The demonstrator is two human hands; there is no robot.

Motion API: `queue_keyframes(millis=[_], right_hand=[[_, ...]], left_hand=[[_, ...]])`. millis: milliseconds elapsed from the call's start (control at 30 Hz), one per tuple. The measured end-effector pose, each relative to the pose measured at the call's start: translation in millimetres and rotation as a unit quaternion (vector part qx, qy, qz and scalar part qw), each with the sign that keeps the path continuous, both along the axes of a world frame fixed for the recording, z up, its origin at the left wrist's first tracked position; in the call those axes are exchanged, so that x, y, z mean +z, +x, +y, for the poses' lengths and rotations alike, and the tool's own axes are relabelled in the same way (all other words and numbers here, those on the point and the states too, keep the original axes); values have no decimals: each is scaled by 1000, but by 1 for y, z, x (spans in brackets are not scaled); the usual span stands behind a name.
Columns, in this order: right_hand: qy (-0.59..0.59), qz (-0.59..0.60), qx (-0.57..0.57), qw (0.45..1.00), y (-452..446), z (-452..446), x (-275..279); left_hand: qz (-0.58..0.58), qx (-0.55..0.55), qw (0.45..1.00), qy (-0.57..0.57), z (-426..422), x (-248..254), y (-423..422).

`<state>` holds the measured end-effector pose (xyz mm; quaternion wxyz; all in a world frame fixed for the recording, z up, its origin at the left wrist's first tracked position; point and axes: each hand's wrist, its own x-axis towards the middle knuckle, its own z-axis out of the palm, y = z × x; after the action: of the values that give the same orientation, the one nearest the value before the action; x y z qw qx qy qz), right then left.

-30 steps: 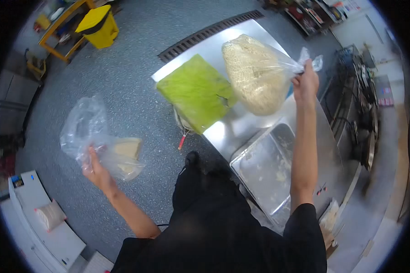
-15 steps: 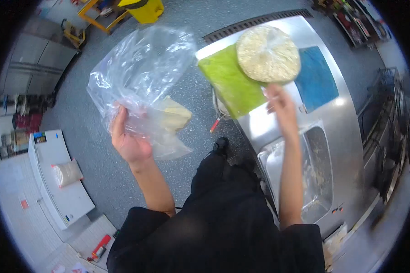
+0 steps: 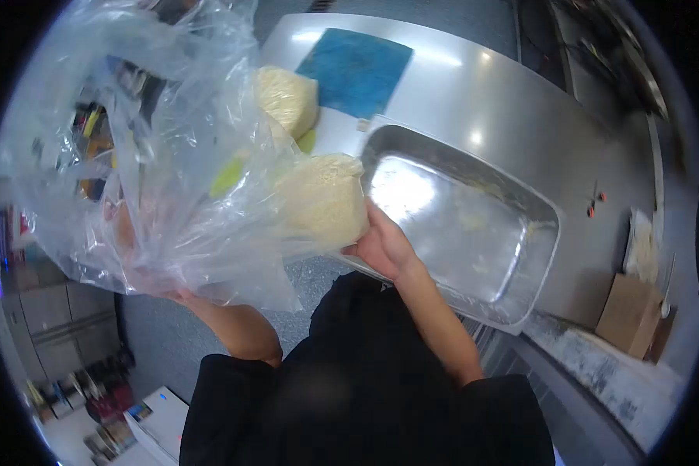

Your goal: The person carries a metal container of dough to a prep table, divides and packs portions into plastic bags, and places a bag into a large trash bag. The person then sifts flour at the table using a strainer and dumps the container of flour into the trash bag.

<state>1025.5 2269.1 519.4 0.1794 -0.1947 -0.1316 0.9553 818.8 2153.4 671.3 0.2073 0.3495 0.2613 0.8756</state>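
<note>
A large clear plastic bag (image 3: pixel 186 147) fills the left of the view, its upper part spread wide. My left hand (image 3: pixel 132 241) is closed around the bag, seen blurred through the film. A pale, crumbly block (image 3: pixel 326 198) lies in the bag's right end. My right hand (image 3: pixel 384 245) grips this block from its right side, with the thumb on top. Behind it, the other bag of pale crumbly stuff (image 3: pixel 287 101) rests on the steel table (image 3: pixel 474 93), partly hidden by the clear bag.
A blue cloth or mat (image 3: pixel 357 71) lies at the table's far side. A deep metal tray (image 3: pixel 458 225) stands right of my right hand, with pale residue inside. Small red-handled scissors (image 3: pixel 596 203) and a cardboard box (image 3: pixel 629 314) are farther right. Green shows through the film.
The view has swung toward the table. My right hand has left the full bag on the table and taken hold of the pale block. My left hand's bag has come over the table's left side.
</note>
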Motion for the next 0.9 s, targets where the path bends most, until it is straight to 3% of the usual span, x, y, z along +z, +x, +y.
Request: queue_keyframes(millis=[100,333,500,533,633,733,833,900], right_hand=[[95,-42,-53,993,52,16,5],[170,-61,-217,959,174,35,10],[157,-79,-278,944,239,43,26],[179,-93,-288,936,250,46,22],[190,-151,-307,920,289,43,8],[174,-197,-302,916,312,39,6],[213,-226,-301,902,321,36,-3],[271,-267,-312,871,318,36,14]], left_hand=[[-26,-28,999,-14,28,-3,29],[-109,-55,988,-92,83,-29,92],[-135,48,980,-140,112,-69,97],[-176,-83,972,-132,94,-117,46],[-215,-120,952,-182,92,-121,80],[-190,-24,927,-322,99,-133,109],[-159,-106,931,-310,110,-152,116],[-126,-53,926,-352,124,-113,168]])
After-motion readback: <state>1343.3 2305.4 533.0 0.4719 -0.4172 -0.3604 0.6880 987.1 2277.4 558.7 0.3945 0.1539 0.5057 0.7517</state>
